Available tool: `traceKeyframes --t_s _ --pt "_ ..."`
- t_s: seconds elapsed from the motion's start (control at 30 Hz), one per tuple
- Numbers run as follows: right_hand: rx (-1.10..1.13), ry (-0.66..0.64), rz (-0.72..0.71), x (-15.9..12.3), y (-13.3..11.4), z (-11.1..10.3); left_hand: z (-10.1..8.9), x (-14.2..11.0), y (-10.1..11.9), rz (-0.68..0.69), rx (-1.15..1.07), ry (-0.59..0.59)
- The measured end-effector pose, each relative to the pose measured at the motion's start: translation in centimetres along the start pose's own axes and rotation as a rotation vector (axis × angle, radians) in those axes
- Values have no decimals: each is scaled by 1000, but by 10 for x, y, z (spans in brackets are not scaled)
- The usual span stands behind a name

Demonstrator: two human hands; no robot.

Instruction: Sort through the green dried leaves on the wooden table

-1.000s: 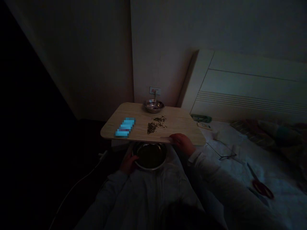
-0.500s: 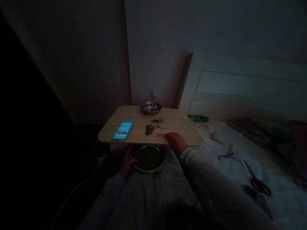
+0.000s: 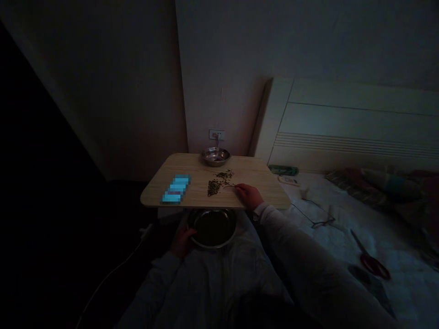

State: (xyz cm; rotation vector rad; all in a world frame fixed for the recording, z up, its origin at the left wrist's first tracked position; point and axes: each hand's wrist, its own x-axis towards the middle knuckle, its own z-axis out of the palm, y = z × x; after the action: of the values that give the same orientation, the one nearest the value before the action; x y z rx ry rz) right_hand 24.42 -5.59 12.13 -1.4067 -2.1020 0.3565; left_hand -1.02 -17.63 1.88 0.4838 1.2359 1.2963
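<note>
My right hand point(image 3: 248, 196) rests on the pale wood-grain table top point(image 3: 254, 177), shut on a thin pale implement point(image 3: 229, 186), perhaps tweezers. Its tip points left, close to a dark heap of small dried bits point(image 3: 214, 188), with looser bits scattered point(image 3: 224, 175) behind it. A steel bowl point(image 3: 211, 242) sits on my lap below the table edge, holding something dark. My left hand point(image 3: 183, 242) grips that bowl's near left rim. A small steel bowl point(image 3: 215, 156) stands at the table's far edge. A pixelated blue object point(image 3: 175, 188) lies on the left.
A wall socket point(image 3: 216, 135) is above the table. To the right is a bed with a white headboard point(image 3: 343, 123), rumpled bedding point(image 3: 373, 183), a remote control point(image 3: 289, 181) and red-handled scissors point(image 3: 371, 266). A white cable point(image 3: 109, 283) runs across the dark floor.
My right hand has slid away from the table's near edge toward the heap, with the implement's tip now close to it. My left hand stays on the bowl.
</note>
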Motion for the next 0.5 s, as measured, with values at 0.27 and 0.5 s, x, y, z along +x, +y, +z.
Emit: traceKeyframes --t_s 0.27,0.5 --pt "-3 12 -55 8 -20 16 5 -5 3 -41 -37 26" --pt "-71 -75 -216 17 -43 37 5 -7 5 -28 -13 20"
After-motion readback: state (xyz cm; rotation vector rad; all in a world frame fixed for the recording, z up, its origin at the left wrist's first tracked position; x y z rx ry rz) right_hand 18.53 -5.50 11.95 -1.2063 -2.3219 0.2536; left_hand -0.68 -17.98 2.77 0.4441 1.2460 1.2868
